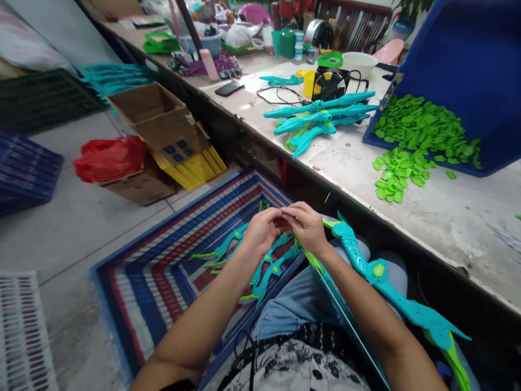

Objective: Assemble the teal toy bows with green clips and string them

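Note:
A teal and green plastic toy bow [378,270] lies across my lap, slanting from my hands toward the lower right. A thin pale string [349,315] runs beside it. My right hand [308,225] is closed round the bow's green upper end. Against it, my left hand [264,232] is closed in a pinch, fingertips meeting those of the right. What the left fingertips hold is hidden behind the fingers. Under my hands, several teal and green bow pieces [266,269] lie in a striped blue, red and white bin [142,271].
On the table [439,233] rest stacked teal bow parts [321,117], a black fan [330,84] and a phone [229,88]. A tipped blue crate [459,60] spills green plastic pieces [423,127] at right. Cardboard boxes [157,122] stand on the floor at left.

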Demonstrator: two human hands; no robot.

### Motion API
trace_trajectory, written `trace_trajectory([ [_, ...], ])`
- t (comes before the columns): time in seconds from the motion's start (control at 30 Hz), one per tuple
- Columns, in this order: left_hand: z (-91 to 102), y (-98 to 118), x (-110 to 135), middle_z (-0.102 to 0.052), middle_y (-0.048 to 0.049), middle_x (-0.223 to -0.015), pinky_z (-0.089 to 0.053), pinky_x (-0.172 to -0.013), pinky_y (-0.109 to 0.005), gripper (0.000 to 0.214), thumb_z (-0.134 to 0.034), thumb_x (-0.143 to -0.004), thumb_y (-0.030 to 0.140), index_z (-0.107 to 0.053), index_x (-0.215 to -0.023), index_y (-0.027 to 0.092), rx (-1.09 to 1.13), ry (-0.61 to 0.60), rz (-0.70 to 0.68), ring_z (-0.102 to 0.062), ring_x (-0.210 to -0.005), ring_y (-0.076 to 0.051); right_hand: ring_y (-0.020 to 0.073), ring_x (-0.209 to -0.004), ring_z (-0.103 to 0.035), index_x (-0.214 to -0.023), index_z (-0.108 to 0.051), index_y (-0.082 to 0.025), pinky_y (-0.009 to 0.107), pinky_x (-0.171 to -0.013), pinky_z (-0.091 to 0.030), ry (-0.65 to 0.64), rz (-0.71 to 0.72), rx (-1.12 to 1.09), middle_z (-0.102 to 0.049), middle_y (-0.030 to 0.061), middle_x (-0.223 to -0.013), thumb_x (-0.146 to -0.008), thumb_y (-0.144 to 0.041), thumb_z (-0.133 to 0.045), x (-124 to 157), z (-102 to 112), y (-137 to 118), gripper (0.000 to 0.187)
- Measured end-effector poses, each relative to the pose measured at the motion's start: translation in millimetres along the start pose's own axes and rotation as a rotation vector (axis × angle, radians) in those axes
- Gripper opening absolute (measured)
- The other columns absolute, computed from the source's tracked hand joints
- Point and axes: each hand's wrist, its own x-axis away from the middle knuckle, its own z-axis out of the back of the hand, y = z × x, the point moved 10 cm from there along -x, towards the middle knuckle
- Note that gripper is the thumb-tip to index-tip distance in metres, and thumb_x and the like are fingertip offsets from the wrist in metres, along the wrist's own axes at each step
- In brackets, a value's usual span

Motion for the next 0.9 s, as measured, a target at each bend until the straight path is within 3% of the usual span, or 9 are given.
trace_trajectory([
  [0.13, -6.4, 0, 0, -0.069, -0.0038, -0.066, -0.054, -0.064, -0.028, 0.012, -0.069, -0.056, 0.015, -0.068, -0.067, 0.011, -0.047, -0.083, 0.016, -0.064, -0.064, -0.015, 0.0150, -0.082, -0.062, -0.089, -0.069, -0.021, 0.028, -0.076, -0.051, -0.061, 0.102, 0.167, -0.066, 0.0052, -0.086, -0.094, -0.026, -0.051, -5, 7, -10, 0.020],
  [0.33, -5.5, 2, 3, -0.069, -0.0037, -0.066, -0.050, -0.062, -0.025, 0.026, -0.079, -0.053, 0.020, -0.074, -0.077, 0.012, -0.264, -0.194, -0.007, -0.060, -0.059, -0.012, 0.0154, -0.074, -0.061, -0.081, -0.063, -0.018, 0.027, -0.070, -0.048, -0.038, 0.186, 0.337, -0.066, 0.0064, -0.078, -0.095, -0.022, -0.045, 1, 10, -19, 0.023],
  [0.43, -0.9, 6, 5, -0.063, -0.0002, -0.058, -0.042, -0.052, -0.020, 0.025, -0.078, -0.057, 0.027, -0.073, -0.076, 0.012, -0.431, -0.194, -0.085, -0.052, -0.051, -0.008, 0.0146, -0.070, -0.060, -0.080, -0.061, -0.018, 0.026, -0.067, -0.046, -0.064, 0.164, 0.340, -0.065, 0.0054, -0.076, -0.096, -0.024, -0.045, 7, 3, -14, 0.023],
  [0.57, 10.6, 17, 8, -0.052, 0.0046, -0.049, -0.029, -0.042, -0.019, 0.025, -0.077, -0.060, 0.036, -0.066, -0.065, 0.015, -0.598, -0.072, -0.218, -0.040, -0.044, -0.006, 0.0140, -0.071, -0.059, -0.080, -0.060, -0.019, 0.026, -0.066, -0.045, -0.065, 0.044, 0.253, -0.064, 0.0041, -0.077, -0.094, -0.025, -0.046, 13, -1, 0, 0.021],
  [0.77, 16.1, 9, 15, -0.060, 0.0004, -0.055, -0.026, -0.043, -0.020, 0.026, -0.072, -0.065, 0.037, -0.076, -0.078, 0.015, -0.695, -0.168, -0.130, -0.040, -0.046, -0.008, 0.0138, -0.072, -0.058, -0.076, -0.058, -0.020, 0.026, -0.068, -0.046, -0.070, -0.089, 0.067, -0.063, 0.0022, -0.077, -0.091, -0.026, -0.051, 23, -9, 11, 0.017],
  [0.9, 28.7, 10, 22, -0.058, 0.0017, -0.052, -0.025, -0.043, -0.021, 0.027, -0.069, -0.069, 0.040, -0.077, -0.078, 0.015, -0.791, -0.128, -0.161, -0.036, -0.044, -0.008, 0.0145, -0.074, -0.058, -0.077, -0.057, -0.020, 0.027, -0.071, -0.046, -0.079, -0.085, 0.072, -0.062, 0.0025, -0.077, -0.092, -0.027, -0.049, 35, -16, 12, 0.018],
])
